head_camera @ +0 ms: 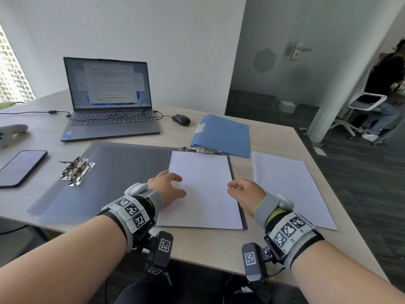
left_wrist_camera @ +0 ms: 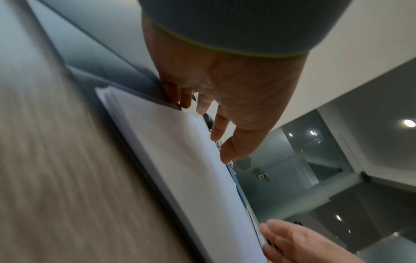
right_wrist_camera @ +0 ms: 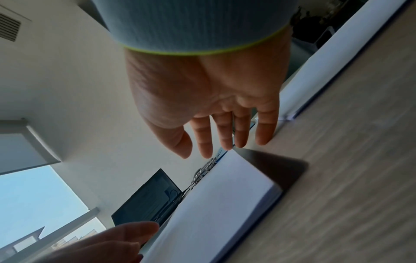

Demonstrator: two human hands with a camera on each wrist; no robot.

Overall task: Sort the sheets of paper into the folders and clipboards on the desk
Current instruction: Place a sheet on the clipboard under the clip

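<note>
Grey folder (head_camera: 122, 163) lies open on the desk (head_camera: 271, 137); a stack of white sheets (head_camera: 201, 189) lies on its right half. Left hand (head_camera: 167, 187) and right hand (head_camera: 246, 194) hover over the stack's edges, fingers loosely spread, holding nothing. 1 loose sheet (head_camera: 289, 187) lies right; blue folder (head_camera: 223, 134) far right.
</note>
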